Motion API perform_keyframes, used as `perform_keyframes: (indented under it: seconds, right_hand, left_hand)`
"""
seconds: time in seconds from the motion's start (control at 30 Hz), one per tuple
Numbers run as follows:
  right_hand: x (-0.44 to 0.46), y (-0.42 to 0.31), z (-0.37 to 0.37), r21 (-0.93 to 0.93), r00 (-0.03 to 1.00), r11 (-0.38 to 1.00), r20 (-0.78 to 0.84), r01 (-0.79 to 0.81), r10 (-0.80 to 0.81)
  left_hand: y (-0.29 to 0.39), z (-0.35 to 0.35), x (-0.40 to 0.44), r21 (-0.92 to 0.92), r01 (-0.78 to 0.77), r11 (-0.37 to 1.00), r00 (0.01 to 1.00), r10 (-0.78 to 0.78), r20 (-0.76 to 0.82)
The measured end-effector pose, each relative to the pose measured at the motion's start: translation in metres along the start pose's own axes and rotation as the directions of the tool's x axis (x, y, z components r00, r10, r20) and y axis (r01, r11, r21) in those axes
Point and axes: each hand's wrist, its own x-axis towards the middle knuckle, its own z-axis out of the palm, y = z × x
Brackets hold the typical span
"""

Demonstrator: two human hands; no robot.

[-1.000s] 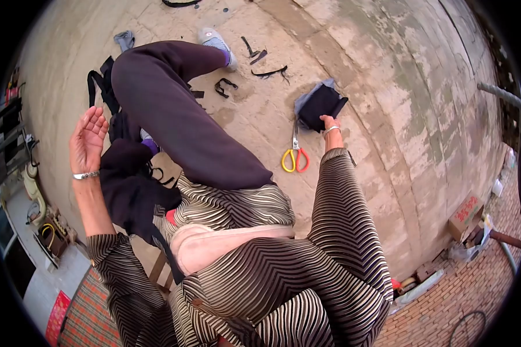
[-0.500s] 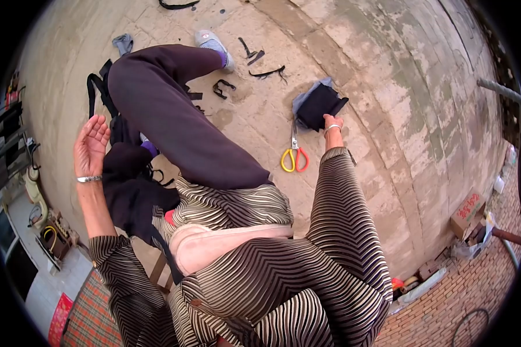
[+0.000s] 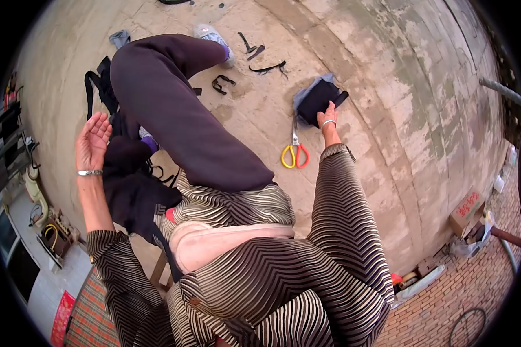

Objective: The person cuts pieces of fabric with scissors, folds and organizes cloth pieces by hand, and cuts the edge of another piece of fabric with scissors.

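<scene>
Black cloth (image 3: 317, 103) already rests on 1 grey cloth (image 3: 301, 95); the right hand (image 3: 329, 117) touches it — fingers extended, pinch unclear. Scissors (image 3: 295, 140) lie unheld beside that hand, loose strips (image 3: 256, 52) farther off; the left hand (image 3: 92, 141) hovers open.

I have one feed, from the head, looking forward and steeply down over the person's own body. The striped top (image 3: 249, 266) fills the near bottom of my view, and the dark trousers (image 3: 179, 104) stretch away toward the top. The left hand (image 3: 93, 141) and right hand (image 3: 328, 117) come in on their own sides, farther off than the top. The lens is very wide: it bows the floor (image 3: 237, 124), reaches the brick paving (image 3: 440, 306) at lower right, and darkens into a round black border.
</scene>
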Motion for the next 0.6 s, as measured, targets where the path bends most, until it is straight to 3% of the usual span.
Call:
perform_keyframes:
  seconds: [0.13, 0.2, 0.43, 0.53, 0.6]
  right_hand:
    - [0.022, 0.014, 0.026, -0.034, 0.991, 0.999, -0.137, 0.001, -0.006]
    - [-0.002, -0.014, -0.001, 0.011, 0.98, 0.981, -0.049, -0.194, 0.194]
    - [-0.022, -0.066, -0.008, -0.056, 0.961, 0.96, -0.036, -0.275, 0.273]
    - [-0.006, -0.067, -0.005, -0.096, 0.957, 0.955, 0.039, -0.281, 0.286]
    - [0.005, -0.062, 0.011, -0.11, 0.955, 0.949, 0.0, -0.294, 0.296]
  left_hand:
    - [0.004, -0.017, 0.002, 0.002, 0.003, 1.0, 1.0, -0.002, -0.007]
    - [0.003, -0.019, 0.0, -0.007, -0.006, 1.0, 1.0, 0.006, -0.01]
    - [-0.004, -0.037, -0.007, -0.004, 0.013, 1.0, 1.0, -0.013, -0.012]
    - [0.0, -0.046, -0.006, 0.035, 0.022, 0.999, 0.999, -0.021, -0.036]
    - [0.008, -0.053, -0.008, 0.06, 0.023, 0.998, 0.999, -0.02, -0.044]
